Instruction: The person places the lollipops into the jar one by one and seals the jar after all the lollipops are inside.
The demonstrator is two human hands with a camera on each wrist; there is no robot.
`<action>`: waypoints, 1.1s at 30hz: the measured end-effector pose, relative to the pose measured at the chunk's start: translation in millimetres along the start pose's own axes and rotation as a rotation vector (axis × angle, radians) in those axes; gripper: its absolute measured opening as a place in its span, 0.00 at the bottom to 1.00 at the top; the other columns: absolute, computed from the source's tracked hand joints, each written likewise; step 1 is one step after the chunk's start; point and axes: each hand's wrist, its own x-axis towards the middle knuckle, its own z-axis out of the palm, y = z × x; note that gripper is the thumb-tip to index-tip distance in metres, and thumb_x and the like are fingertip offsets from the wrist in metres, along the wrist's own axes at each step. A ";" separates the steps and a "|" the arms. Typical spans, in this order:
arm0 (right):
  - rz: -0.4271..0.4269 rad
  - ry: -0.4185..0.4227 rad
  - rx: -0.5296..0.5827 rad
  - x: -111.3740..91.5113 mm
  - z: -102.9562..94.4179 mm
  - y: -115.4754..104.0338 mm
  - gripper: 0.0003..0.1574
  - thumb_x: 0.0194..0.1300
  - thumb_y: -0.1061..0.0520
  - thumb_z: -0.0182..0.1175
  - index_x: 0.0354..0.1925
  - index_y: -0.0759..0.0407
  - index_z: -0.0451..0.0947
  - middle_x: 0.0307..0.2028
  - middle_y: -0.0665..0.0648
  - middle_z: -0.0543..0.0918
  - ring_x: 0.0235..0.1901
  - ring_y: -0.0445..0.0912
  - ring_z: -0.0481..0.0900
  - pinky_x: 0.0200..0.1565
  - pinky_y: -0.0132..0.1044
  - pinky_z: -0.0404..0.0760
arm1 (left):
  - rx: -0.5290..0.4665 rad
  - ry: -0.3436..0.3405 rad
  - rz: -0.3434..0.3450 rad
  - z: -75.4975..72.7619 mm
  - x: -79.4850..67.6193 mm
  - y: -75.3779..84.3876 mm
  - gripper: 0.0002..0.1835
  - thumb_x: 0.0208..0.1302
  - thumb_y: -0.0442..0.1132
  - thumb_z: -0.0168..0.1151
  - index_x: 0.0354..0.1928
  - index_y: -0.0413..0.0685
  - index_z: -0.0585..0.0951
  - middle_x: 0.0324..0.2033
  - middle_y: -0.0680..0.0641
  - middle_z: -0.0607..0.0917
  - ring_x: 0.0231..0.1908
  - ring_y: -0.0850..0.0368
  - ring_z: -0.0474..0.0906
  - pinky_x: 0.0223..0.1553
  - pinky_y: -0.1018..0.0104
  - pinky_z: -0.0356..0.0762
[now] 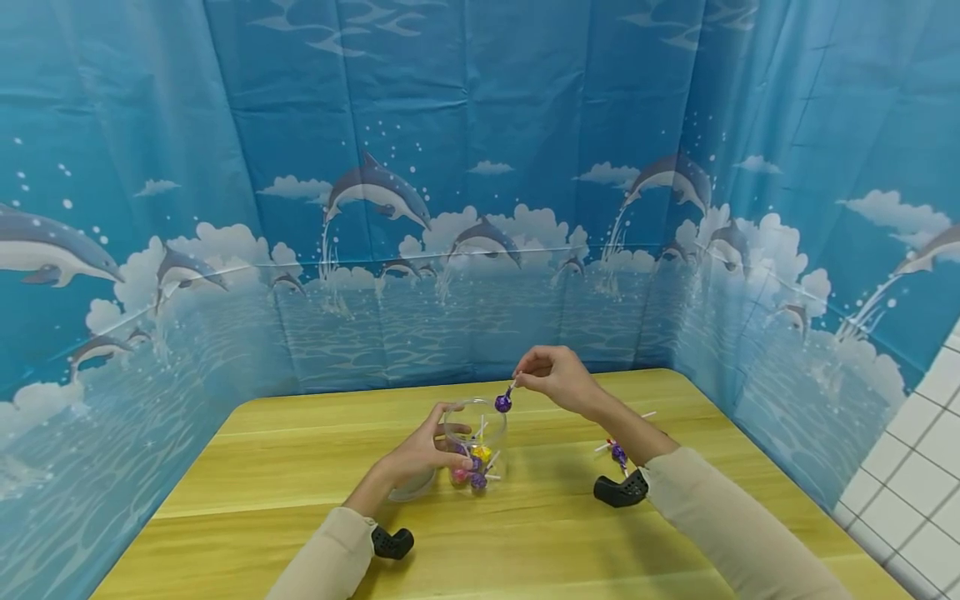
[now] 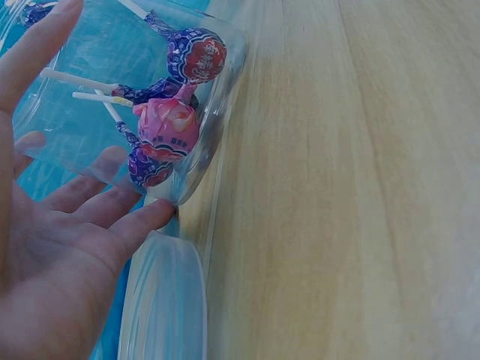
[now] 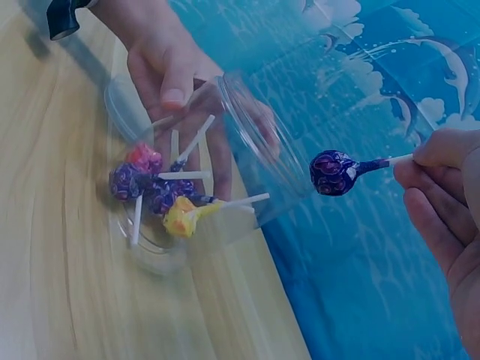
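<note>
My right hand (image 1: 558,382) pinches the white stick of a purple-wrapped lollipop (image 1: 503,404). The candy end hangs downward at the rim of a clear plastic jar (image 1: 476,407). In the right wrist view, this lollipop (image 3: 334,173) is just outside the jar's mouth. With thumb and fingers spread round its side, my left hand (image 1: 423,454) holds the jar upright on the table. Several lollipops lie inside the jar, including a yellow one (image 3: 181,217), a pink one (image 2: 166,129) and purple ones (image 2: 196,56), their sticks pointing various ways.
A round translucent lid (image 2: 166,300) lies on the wooden table (image 1: 300,467) beside the jar, partly under my left hand. Loose lollipops (image 1: 618,454) lie to the right, partly hidden by my right forearm. A blue dolphin-print curtain (image 1: 465,317) hangs behind the table.
</note>
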 end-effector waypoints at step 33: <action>-0.117 -0.351 -0.123 16.6 74.1 -8.6 0.02 0.72 0.63 0.66 0.41 0.61 0.86 0.38 0.52 0.87 0.41 0.57 0.87 0.42 0.38 0.85 | 0.078 0.017 -0.013 -1.9 -1.3 1.8 0.41 0.69 0.38 0.70 0.76 0.60 0.57 0.68 0.39 0.69 0.64 0.40 0.73 0.60 0.41 0.74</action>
